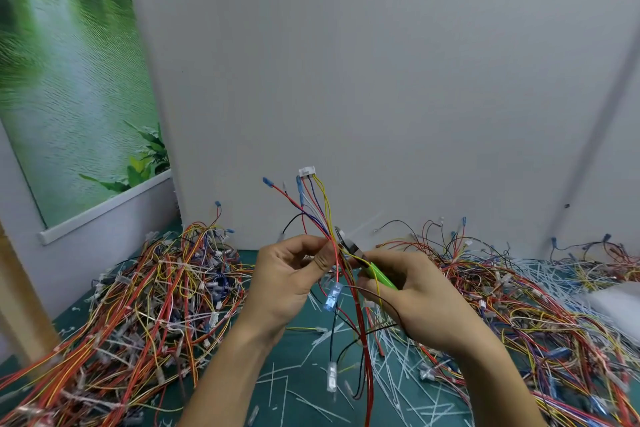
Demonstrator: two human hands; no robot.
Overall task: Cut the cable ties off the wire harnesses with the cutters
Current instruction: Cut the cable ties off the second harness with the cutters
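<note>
The person holds one wire harness (323, 225) up in front of the white wall panel (381, 62), above the green-topped table (298, 350). The left hand (287, 281) pinches the bundle between the thumb and curled fingers (304, 243), and from there the coloured wires fan upward to a white connector (307, 171) and several blue terminals. Below the hand, the harness's red, black and yellow wires hang down toward the table, with a clear sleeve (333, 295) dangling just under the thumb.

The right hand (426, 302) has its fingers wrapped round the green handles of the cutters (379, 276). The metal head sits against the bundle, just beside the left thumb. I cannot tell whether the blades are closed on a tie.

On the table, a heaped pile of harnesses (156, 288) lies to the left and another pile (519, 308) to the right. Between them, under the hands, white cable ties (398, 367) lie scattered loose. A poster of green leaves (69, 80) hangs on the wall at the far left.
</note>
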